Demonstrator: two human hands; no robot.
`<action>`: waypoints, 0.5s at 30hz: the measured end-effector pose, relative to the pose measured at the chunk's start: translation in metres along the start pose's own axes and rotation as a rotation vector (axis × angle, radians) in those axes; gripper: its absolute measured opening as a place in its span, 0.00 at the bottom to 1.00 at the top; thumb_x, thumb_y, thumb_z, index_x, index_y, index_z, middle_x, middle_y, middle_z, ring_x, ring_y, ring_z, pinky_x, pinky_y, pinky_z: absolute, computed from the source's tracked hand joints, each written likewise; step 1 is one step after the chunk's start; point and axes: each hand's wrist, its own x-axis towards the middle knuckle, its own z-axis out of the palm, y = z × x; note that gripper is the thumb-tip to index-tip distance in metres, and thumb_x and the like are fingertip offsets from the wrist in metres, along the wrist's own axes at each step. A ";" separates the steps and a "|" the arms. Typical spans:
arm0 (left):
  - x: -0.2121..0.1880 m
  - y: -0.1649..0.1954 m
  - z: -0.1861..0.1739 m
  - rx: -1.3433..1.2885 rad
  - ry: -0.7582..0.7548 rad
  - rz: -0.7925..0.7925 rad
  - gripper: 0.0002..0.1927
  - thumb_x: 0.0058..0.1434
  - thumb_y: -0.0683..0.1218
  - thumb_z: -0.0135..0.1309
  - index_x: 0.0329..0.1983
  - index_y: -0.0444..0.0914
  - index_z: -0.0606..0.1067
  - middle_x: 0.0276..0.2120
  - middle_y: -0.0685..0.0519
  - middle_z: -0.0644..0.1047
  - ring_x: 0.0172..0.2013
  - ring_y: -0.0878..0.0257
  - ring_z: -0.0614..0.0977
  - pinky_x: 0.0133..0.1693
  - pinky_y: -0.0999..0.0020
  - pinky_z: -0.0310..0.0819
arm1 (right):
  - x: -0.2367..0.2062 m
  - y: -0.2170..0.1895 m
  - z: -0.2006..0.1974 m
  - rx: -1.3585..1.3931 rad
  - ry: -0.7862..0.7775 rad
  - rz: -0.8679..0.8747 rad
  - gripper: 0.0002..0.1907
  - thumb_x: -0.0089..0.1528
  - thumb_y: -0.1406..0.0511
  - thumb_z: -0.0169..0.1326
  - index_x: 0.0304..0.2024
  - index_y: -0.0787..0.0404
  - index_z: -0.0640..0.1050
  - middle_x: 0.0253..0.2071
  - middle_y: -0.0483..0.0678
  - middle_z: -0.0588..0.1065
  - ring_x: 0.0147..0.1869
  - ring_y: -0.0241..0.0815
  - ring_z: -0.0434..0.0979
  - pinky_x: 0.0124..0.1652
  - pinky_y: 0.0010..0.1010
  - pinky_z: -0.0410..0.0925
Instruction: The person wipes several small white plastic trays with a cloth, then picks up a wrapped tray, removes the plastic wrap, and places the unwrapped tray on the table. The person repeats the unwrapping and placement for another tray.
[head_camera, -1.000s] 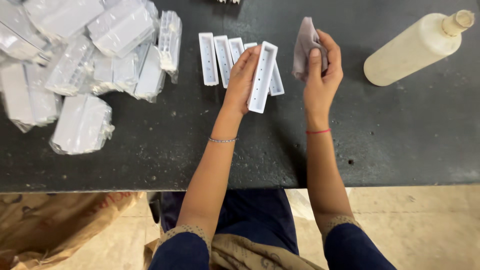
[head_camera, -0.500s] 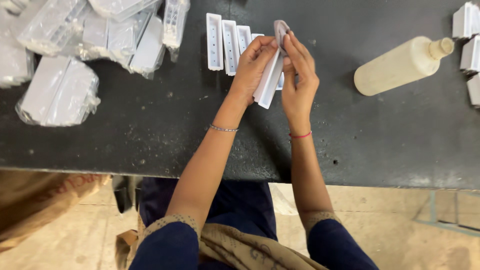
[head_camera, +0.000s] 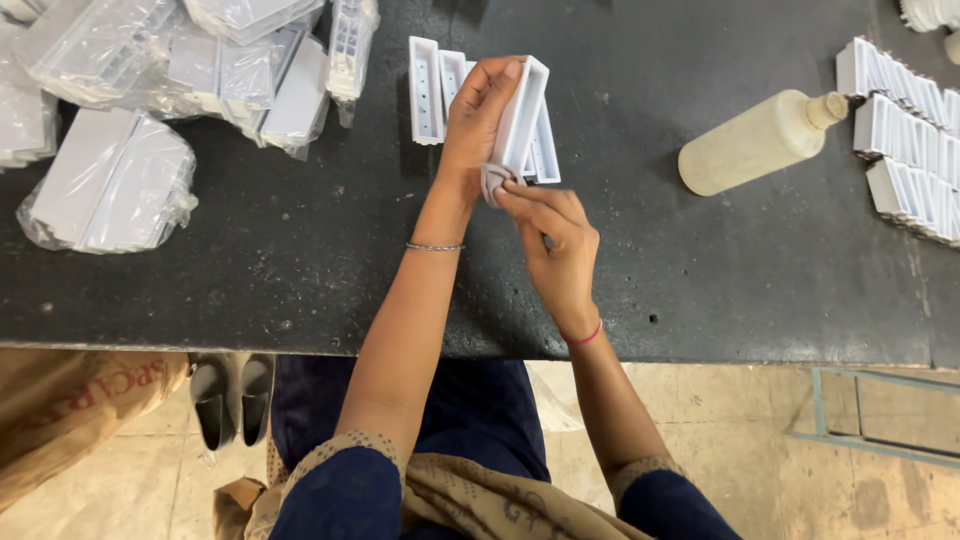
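Note:
My left hand (head_camera: 478, 118) grips a long white plastic housing (head_camera: 524, 110) and holds it on edge above the black table (head_camera: 300, 270). My right hand (head_camera: 558, 240) pinches a small grey cloth (head_camera: 494, 180) against the housing's near end. Behind the hands, three similar white housings (head_camera: 428, 88) lie side by side on the table.
A heap of white parts in clear plastic bags (head_camera: 110, 180) fills the table's left side. A cream plastic bottle (head_camera: 760, 140) lies on its side at the right, with rows of white parts (head_camera: 910, 130) beyond it. A brown sack (head_camera: 70, 410) and a pair of shoes (head_camera: 232, 395) are on the floor.
The cloth was apart in my right hand, then both hands met at the housing. My right hand has slid the cloth down to the housing's near end.

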 end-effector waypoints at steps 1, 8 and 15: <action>-0.001 -0.002 0.002 -0.004 -0.009 -0.005 0.16 0.68 0.55 0.57 0.49 0.39 0.79 0.35 0.56 0.79 0.34 0.70 0.79 0.35 0.74 0.77 | 0.001 0.001 -0.001 -0.014 0.011 -0.005 0.17 0.60 0.79 0.58 0.48 0.58 0.84 0.49 0.47 0.81 0.52 0.44 0.80 0.51 0.32 0.73; -0.002 -0.015 0.009 -0.201 -0.207 -0.046 0.12 0.71 0.49 0.52 0.53 0.39 0.74 0.41 0.57 0.78 0.38 0.71 0.81 0.40 0.73 0.79 | 0.068 0.033 -0.001 -0.127 0.222 -0.103 0.17 0.61 0.79 0.57 0.48 0.59 0.84 0.50 0.47 0.81 0.53 0.43 0.79 0.49 0.32 0.74; -0.001 -0.016 0.005 -0.124 -0.198 -0.035 0.11 0.71 0.49 0.52 0.52 0.40 0.75 0.35 0.57 0.77 0.31 0.70 0.79 0.32 0.74 0.76 | 0.079 0.041 0.004 -0.029 0.243 -0.048 0.14 0.64 0.79 0.56 0.48 0.60 0.83 0.48 0.47 0.81 0.49 0.40 0.80 0.46 0.31 0.74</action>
